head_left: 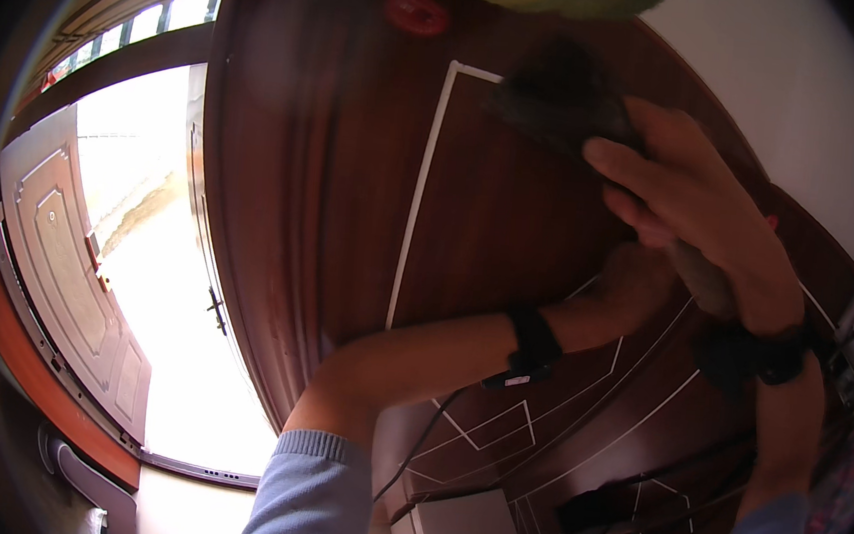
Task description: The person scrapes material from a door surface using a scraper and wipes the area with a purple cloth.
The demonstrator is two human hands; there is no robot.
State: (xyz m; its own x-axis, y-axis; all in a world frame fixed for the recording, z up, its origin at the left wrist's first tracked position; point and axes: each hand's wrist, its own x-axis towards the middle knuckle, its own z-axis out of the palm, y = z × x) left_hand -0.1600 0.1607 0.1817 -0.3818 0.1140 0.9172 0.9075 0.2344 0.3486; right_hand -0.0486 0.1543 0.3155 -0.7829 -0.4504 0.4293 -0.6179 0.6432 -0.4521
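My right hand [679, 182] is raised at the upper right, fingers closed around a dark, blurred brush-like thing [561, 92]. The thing is against or just in front of a dark red-brown wooden panel [333, 189] with white inlaid lines; contact cannot be made out. A dull brown piece [702, 279], perhaps its handle, shows under my right wrist. My left hand [639, 274] is just below the right one, its fingers mostly hidden. Black bands circle both wrists, the left band [533, 344] with a cable hanging from it.
A red round object [417, 12] is on the panel's upper part. At the left a panelled door [81, 260] stands ajar onto bright daylight. White boxes [456, 530] and dark items [607, 527] sit low down. A pale wall [792, 85] rises at the right.
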